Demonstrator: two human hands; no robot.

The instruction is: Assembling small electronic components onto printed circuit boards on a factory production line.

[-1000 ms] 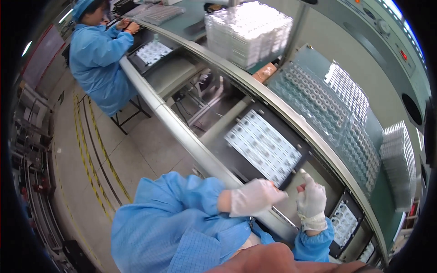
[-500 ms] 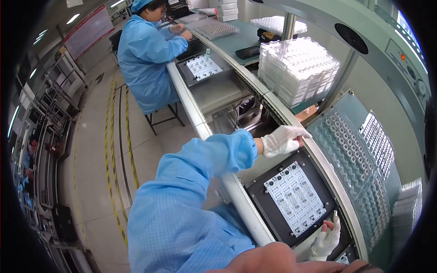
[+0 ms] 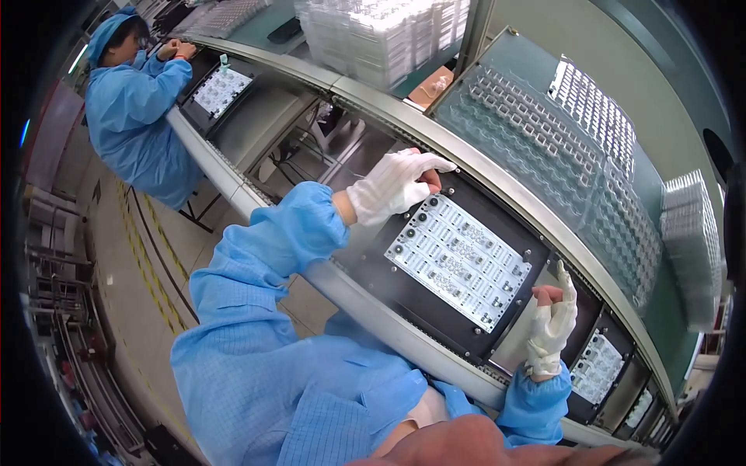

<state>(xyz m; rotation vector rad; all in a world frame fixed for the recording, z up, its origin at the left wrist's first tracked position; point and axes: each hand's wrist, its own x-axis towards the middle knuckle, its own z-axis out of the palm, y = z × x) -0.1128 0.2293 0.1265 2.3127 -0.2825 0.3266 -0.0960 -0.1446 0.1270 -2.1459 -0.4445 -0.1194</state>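
Observation:
A white circuit board panel with several round black parts along its left edge lies on a black carrier plate. My left hand, in a white glove with bare fingertips, hovers at the panel's upper left corner. Its index finger reaches out over the carrier's far edge, apart from the bent bare thumb, and I see nothing held. Beside the carrier's right edge, my right hand wears a similar glove. A long finger points up while bare fingertips bend toward the carrier, with nothing visible between them.
A conveyor rail borders the carrier on my side. Further panels sit to the right. Clear trays of small metal parts lie beyond the line, with tray stacks at the back. A co-worker sits far left by another panel.
My view has swung to the right and the panel appears nearer the middle. My left hand has come closer to the panel's corner. My right hand and sleeve now show more fully.

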